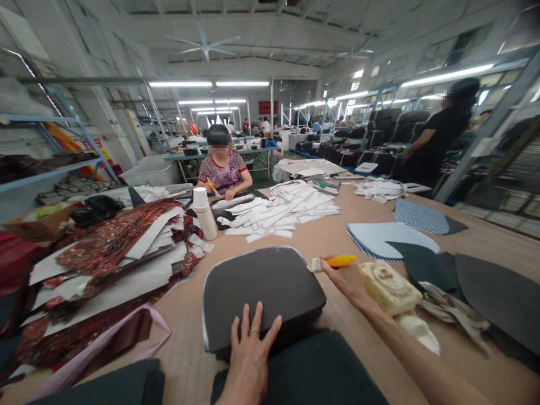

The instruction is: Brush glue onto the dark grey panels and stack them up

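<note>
A stack of dark grey rounded panels (261,287) lies in front of me, with a whitish line along the top panel's left and upper edge. My left hand (252,343) rests on its near side, fingers spread flat, a ring on one finger. My right hand (343,275) grips a yellow-handled brush (341,261), whose whitish bristle end meets the panel's upper right edge. Just right of that hand stands a crusted, cream-coloured container (388,287). Beside it, a white bottle-like piece (419,333) is partly hidden by my forearm.
Patterned red fabric and white sheets (113,264) are heaped at left. White strips (282,208) cover the table's far middle, near a stack of paper cups (205,214). Blue-striped pieces (390,239) and dark panels (498,292) lie at right. A co-worker (223,169) sits opposite; another person (442,135) stands right.
</note>
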A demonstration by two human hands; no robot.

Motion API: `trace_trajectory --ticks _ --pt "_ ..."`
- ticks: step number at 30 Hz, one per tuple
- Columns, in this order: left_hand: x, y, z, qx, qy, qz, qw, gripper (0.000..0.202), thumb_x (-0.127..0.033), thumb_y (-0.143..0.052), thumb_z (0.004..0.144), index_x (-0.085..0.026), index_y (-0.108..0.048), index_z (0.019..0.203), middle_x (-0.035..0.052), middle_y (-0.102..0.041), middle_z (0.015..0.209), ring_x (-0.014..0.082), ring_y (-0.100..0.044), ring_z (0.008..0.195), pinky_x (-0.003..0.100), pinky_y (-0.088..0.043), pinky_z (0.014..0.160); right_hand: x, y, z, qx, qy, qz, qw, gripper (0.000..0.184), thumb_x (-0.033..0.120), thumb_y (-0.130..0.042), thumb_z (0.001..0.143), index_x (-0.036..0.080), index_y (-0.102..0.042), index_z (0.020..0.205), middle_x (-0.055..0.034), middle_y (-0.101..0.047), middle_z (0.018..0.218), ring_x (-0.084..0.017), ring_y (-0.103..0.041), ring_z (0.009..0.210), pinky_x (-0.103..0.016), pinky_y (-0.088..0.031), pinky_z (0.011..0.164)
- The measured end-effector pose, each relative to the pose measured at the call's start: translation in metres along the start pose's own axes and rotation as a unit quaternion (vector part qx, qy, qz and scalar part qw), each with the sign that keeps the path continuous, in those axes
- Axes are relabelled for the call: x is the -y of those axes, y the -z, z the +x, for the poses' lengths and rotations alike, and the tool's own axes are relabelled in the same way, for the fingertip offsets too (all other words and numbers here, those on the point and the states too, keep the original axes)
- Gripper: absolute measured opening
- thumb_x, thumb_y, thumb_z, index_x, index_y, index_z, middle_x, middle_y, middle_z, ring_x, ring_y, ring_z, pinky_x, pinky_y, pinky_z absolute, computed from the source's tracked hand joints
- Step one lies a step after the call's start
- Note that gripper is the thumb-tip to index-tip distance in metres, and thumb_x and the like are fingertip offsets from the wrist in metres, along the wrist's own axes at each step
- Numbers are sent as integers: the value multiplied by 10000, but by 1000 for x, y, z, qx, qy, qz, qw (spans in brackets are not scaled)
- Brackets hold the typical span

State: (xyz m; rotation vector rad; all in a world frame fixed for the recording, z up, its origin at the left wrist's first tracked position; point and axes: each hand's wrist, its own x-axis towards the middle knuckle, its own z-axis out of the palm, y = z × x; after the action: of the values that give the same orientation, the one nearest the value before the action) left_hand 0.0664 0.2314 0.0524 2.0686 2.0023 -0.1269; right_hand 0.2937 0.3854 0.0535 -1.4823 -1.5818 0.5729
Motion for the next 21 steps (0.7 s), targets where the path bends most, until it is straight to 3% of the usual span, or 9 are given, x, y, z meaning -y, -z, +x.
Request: trace_trajectory --ticks 4,7,10,12,14,17,21 --pt "-5 8 -6 0 -5 -6 1000 894 23 -460 587 -439 -323 1340 49 -161 1514 339 -65 1377 547 -140 1083 3 23 -52 0 -5 -33 999 277 435 -516 753 217 -679 808 -44 -713 793 -227 -665 767 -293 -488 651" --pt "-1 12 -9 -24 -32 -46 998 795 -22 -483 634 -376 -382 1339 72 -202 1511 352 -123 1375 557 -170 1074 8 42 -87 -24 -4 -41 999 287 473 -532 757 230 -664 836 -56 -706 884 -254 -648 878 -338 -491 780" --pt "26 23 -8 -107 -52 -158 980 584 -97 -416 767 -252 -432 1330 112 -304 1472 295 -258 1351 499 -249 1069 22 56 -105 -51 0 -27 998 319 507 -537 750 243 -659 881 -53 -685 966 -264 -619 935 -385 -435 908" --pt "56 30 -5 -179 -46 -252 950 508 -111 -314 824 -188 -451 1307 120 -465 1360 228 -402 1265 447 -294 1059 36 56 -108 -25 -18 -2 1000 367 533 -543 742 237 -664 923 -50 -681 890 -244 -625 825 -379 -461 844" --pt "90 33 -4 -179 -36 -311 933 508 -91 -269 812 -147 -467 1277 120 -599 1185 194 -525 1126 414 -356 1020 54 42 -110 34 -44 44 997 417 554 -548 740 214 -669 950 -40 -652 734 -209 -602 674 -342 -487 697" --pt "128 28 -3 -149 -34 -341 927 531 -55 -267 764 -122 -477 1247 85 -677 1009 146 -613 944 330 -445 932 87 -2 -118 143 -64 146 977 441 565 -562 739 185 -668 936 -21 -599 620 -163 -546 547 -291 -457 545" --pt "144 15 0 -131 -45 -361 922 556 -40 -299 719 -113 -468 1244 55 -696 977 130 -623 916 310 -463 915 127 -75 -137 269 -71 251 927 378 523 -614 712 186 -668 875 10 -554 566 -118 -473 464 -253 -392 451"
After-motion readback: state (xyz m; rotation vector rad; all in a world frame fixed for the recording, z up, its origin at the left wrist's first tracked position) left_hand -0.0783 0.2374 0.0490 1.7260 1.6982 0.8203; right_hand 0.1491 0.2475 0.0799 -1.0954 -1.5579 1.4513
